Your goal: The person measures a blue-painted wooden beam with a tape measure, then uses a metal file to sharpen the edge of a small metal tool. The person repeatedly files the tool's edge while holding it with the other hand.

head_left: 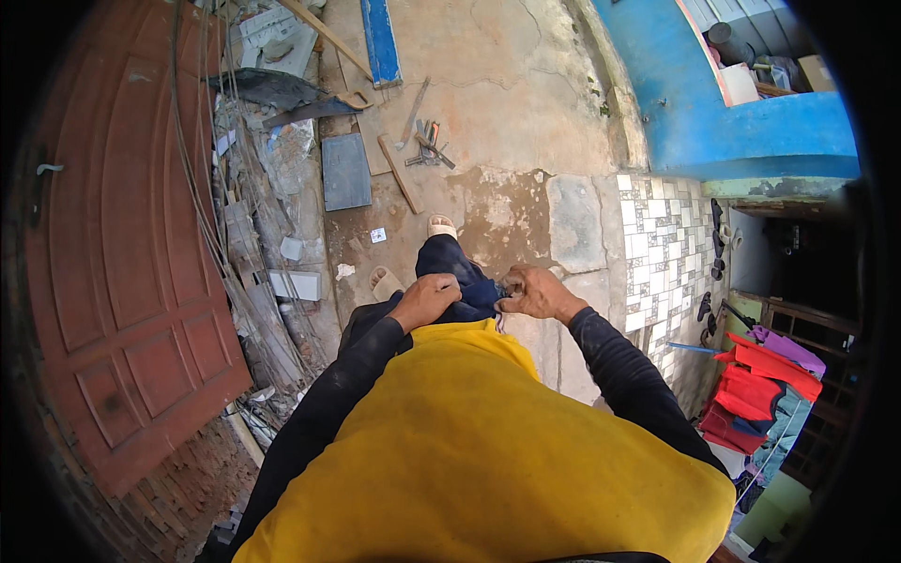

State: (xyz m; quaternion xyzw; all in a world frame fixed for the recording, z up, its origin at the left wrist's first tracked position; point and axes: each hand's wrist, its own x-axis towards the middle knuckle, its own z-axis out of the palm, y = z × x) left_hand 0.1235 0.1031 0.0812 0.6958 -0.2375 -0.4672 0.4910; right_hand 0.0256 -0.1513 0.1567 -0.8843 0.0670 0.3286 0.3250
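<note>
Both my hands are at my waist, just past the hem of my yellow shirt. My left hand is closed, its fingers curled against the dark blue cloth at the front of my trousers; what its fingertips grip is hidden. Opposite it, my right hand pinches the edge of that bunched cloth between thumb and fingers. A little whitish, stringy bit hangs below the right thumb, too small to name. Beyond the hands, my sandalled feet stand on the concrete.
Ahead lie a handsaw, a dark grey slab, a wooden strip and several small hand tools. Rubble and wires line the left, beside a brown panelled door. At right are a tiled patch, footwear and hanging laundry.
</note>
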